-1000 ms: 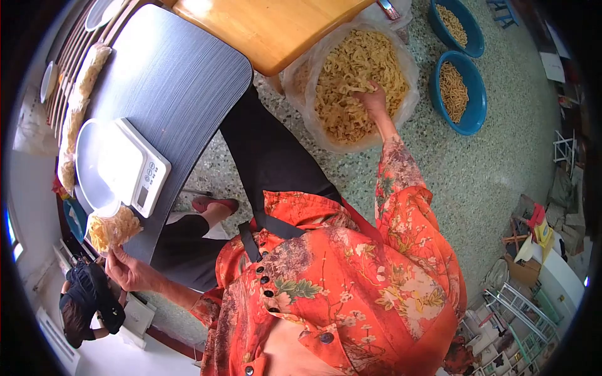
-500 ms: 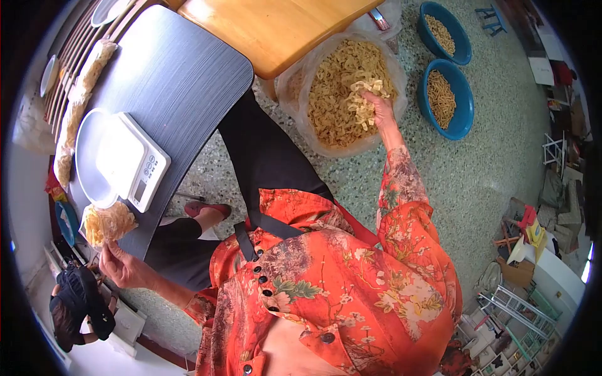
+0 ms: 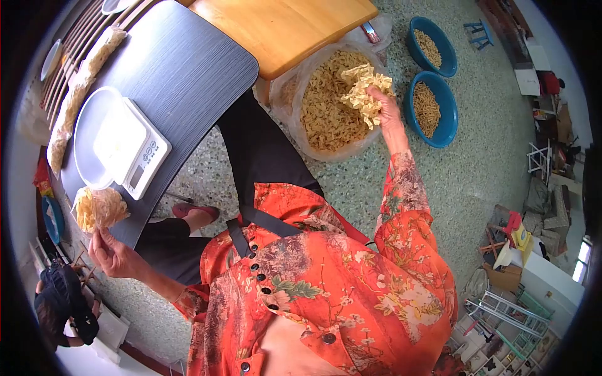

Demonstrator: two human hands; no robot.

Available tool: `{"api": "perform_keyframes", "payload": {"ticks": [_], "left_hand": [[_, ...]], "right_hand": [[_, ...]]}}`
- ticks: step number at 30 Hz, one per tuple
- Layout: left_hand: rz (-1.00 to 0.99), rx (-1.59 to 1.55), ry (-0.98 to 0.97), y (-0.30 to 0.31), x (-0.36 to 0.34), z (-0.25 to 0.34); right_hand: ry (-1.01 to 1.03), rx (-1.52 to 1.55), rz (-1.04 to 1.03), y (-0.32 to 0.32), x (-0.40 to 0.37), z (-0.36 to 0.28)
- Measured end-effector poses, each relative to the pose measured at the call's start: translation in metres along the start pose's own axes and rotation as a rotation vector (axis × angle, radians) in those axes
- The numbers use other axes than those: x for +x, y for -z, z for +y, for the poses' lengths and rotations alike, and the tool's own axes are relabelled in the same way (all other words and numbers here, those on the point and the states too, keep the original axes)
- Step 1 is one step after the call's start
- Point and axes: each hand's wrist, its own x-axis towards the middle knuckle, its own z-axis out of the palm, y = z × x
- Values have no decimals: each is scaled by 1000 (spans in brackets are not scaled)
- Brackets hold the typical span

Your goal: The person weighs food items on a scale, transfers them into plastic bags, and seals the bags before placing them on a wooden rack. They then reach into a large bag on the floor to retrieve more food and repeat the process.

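Observation:
My right hand (image 3: 389, 116) is closed round a handful of pale, curly dried strips (image 3: 367, 94), lifted above a big clear plastic sack (image 3: 305, 128) full of the same strips. My left hand (image 3: 116, 254) is at the near corner of the dark table (image 3: 194, 56), thumb and fingers pinched at a small clear plastic bag (image 3: 110, 208) with yellowish pieces in it. Just beyond that bag stands a white digital scale (image 3: 150, 153) with a round white bowl (image 3: 84, 141) on it.
A long plastic bag of dried pieces (image 3: 78, 94) lies along the table's far-left edge. The wooden table (image 3: 282, 28) adjoins it. Two blue tubs (image 3: 446, 128) of dried sticks stand on the floor at right, near a small blue stool (image 3: 480, 34). Another person (image 3: 66, 307) is at lower left.
My right hand has risen from the sack, and the handful of strips shows larger and fuller. My left hand stays at the small bag. The whole view has shifted slightly.

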Motion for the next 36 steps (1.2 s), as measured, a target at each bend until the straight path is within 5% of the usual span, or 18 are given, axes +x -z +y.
{"api": "perform_keyframes", "payload": {"ticks": [19, 36], "left_hand": [[-3, -50, 78, -13, -18, -22], [2, -240, 82, -33, -37, -42]], "right_hand": [[65, 10, -199, -32, -16, -66], [-31, 39, -544, -151, -41, -135]]}}
